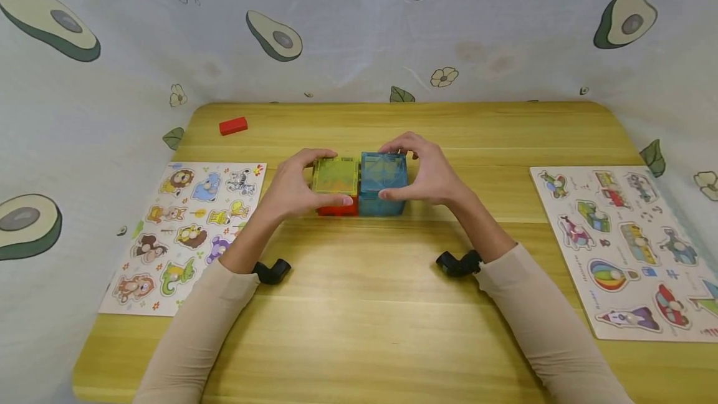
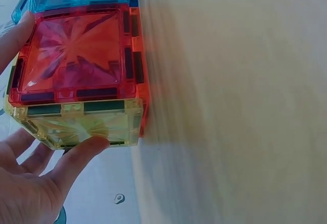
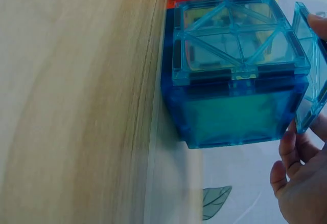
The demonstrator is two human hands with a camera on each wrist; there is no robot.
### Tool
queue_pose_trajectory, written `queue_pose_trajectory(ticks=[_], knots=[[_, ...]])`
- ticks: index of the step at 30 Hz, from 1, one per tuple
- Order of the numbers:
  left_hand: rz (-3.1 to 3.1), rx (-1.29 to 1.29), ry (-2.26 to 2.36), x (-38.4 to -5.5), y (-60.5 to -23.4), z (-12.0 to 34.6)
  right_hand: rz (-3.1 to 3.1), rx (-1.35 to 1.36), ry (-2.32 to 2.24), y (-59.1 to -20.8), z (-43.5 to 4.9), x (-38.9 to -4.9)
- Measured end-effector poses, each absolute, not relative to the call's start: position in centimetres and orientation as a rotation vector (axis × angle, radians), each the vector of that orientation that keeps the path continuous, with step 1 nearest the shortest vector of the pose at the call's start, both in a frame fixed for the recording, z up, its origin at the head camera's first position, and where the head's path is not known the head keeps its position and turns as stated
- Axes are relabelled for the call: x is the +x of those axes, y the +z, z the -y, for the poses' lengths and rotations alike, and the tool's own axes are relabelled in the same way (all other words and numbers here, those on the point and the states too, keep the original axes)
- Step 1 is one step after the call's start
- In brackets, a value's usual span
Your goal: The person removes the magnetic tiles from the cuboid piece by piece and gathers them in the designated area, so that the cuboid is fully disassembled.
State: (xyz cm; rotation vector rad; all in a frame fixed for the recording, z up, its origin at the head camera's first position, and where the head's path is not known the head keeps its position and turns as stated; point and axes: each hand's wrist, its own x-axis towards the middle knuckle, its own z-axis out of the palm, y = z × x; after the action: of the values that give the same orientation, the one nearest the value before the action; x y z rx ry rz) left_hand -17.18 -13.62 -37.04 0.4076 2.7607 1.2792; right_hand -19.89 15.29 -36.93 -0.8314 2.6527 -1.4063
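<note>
Two cubes of see-through magnetic tiles stand side by side on the table. The left cube has red sides, a pale yellow side and a yellow top. My left hand grips it, thumb at the front upper edge and fingers round the side and back. The right cube is blue, with a window-pane pattern on its front. At its top, my right hand pinches a light blue square tile between thumb and fingers. In the right wrist view that tile is slightly tilted, with a narrow gap beside the cube.
A small red block lies at the back left of the wooden table. An animal puzzle board lies at the left, a vehicle puzzle board at the right. An avocado-print cloth hangs behind.
</note>
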Motion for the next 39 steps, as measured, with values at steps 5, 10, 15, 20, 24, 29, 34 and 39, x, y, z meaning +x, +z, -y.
queue_pose_trajectory(ticks=[5, 10, 15, 20, 24, 29, 34, 39], knots=[[-2.771, 0.488, 1.198, -17.3, -36.8, 13.9, -2.657, -0.87, -1.382, -36.6, -15.7, -20.2], [-2.763, 0.558, 1.109, -17.3, -36.5, 14.4, -2.688, -0.873, -1.399, -36.3, -16.7, -20.7], [-2.742, 0.542, 1.056, -17.2, -36.2, 14.9, -2.743, -0.795, -1.379, -36.5, -17.9, -22.0], [-2.732, 0.554, 1.033, -17.2, -35.8, 15.0, -2.786, -0.665, -1.308, -37.0, -19.0, -23.9], [-2.729, 0.558, 1.029, -17.1, -35.6, 15.1, -2.8, -0.571, -1.234, -37.2, -19.2, -25.4], [-2.723, 0.547, 1.031, -17.1, -35.8, 15.2, -2.802, -0.515, -1.142, -37.7, -19.0, -27.3], [-2.715, 0.554, 1.037, -17.1, -35.8, 15.1, -2.778, -0.47, -1.089, -38.3, -18.5, -28.6], [-2.707, 0.563, 1.044, -17.1, -35.7, 15.0, -2.774, -0.431, -1.062, -38.8, -17.9, -29.8]])
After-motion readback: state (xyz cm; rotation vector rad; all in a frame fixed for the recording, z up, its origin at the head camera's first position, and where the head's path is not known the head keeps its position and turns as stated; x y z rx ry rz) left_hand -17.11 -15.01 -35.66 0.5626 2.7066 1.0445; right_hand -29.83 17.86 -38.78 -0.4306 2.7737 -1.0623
